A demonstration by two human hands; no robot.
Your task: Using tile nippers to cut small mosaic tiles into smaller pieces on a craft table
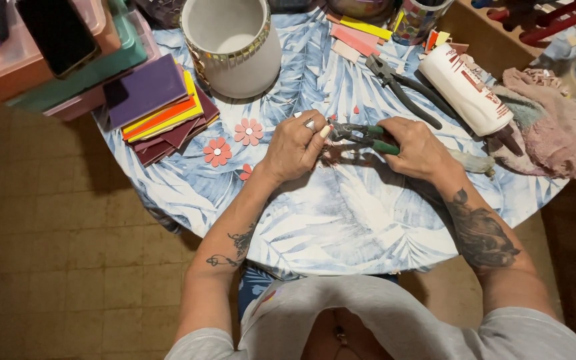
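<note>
Surface (341,220): a round top under a blue-and-white leaf-print cloth; its far and right edges are cut off by the frame.
White pot (233,45): a big cylinder with a band of small tiles at the rim, standing far left of the hands; its top is cropped.
Tile stack (161,107): flat purple, yellow, orange and maroon sheets fanned beside the pot.
Glue bottle (465,90): white, lying on its side at the right, against a pink rag (548,127).
Spare pliers (401,83): dark, lying loose beyond the hands.
Left hand (295,148): ringed, curled knuckles-up, fingertips pinching at the tool's head; whatever small piece it grips is hidden.
Right hand (418,148): clenched round the green handles, wrist low on the cloth, tattooed forearm angled in.
Nippers (361,133): green-handled, held between both hands just above the middle of the cloth; the jaws are hard to make out.
Flower pieces (233,141): small pink, flat, left of the left hand.
</note>
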